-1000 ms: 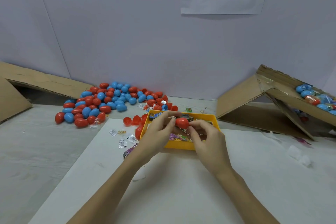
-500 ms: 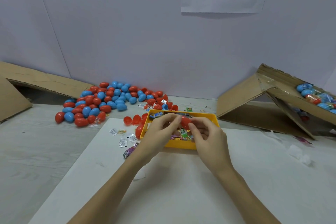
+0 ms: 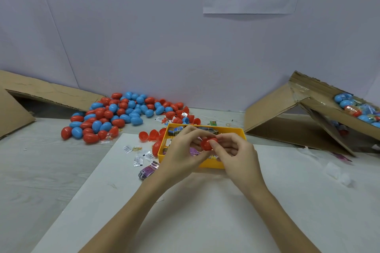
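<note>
A red plastic egg (image 3: pixel 207 144) is held just above the yellow tray (image 3: pixel 238 130) in the middle of the table. My left hand (image 3: pixel 183 154) pinches it from the left and my right hand (image 3: pixel 236 154) pinches it from the right, thumb on its front. The tray holds small printed packets, mostly hidden behind my hands. Whether the egg's two halves are fully joined is hidden by my fingers.
A heap of red and blue eggs (image 3: pixel 115 115) lies at the back left. Loose red halves (image 3: pixel 148 135) and small sachets (image 3: pixel 137 155) sit left of the tray. Tilted cardboard boxes stand at the left (image 3: pixel 41 92) and right (image 3: pixel 308 121); the right one holds wrapped eggs.
The red egg has come into plainer view between my fingertips, and both hands have shifted slightly around it. The hands stay over the tray.
</note>
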Demonstrator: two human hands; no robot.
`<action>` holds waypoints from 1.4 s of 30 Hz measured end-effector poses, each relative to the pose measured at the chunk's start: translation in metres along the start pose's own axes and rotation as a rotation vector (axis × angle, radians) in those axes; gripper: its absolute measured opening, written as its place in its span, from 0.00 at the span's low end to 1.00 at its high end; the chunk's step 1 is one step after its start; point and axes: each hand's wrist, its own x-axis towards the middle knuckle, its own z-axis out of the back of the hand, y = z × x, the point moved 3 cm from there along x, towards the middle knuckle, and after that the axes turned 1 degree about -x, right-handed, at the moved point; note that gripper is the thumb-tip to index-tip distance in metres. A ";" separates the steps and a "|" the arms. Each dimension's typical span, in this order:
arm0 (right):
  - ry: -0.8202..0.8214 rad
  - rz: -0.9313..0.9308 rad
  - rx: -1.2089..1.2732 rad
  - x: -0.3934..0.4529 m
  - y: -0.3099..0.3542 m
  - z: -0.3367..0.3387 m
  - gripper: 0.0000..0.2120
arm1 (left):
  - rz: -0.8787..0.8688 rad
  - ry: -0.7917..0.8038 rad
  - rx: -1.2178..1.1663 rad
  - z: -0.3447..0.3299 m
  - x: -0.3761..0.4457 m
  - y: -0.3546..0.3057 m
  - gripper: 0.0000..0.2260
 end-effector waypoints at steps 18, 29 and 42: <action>0.364 0.287 -0.817 -0.003 -0.016 -0.018 0.18 | 0.112 -0.150 0.097 0.009 0.003 0.025 0.15; 0.047 0.292 -0.554 0.001 -0.004 -0.002 0.07 | 0.134 -0.166 0.138 0.010 0.003 0.027 0.11; -0.048 0.166 -0.343 0.003 -0.008 0.003 0.04 | 0.114 -0.084 0.171 0.002 0.000 0.020 0.14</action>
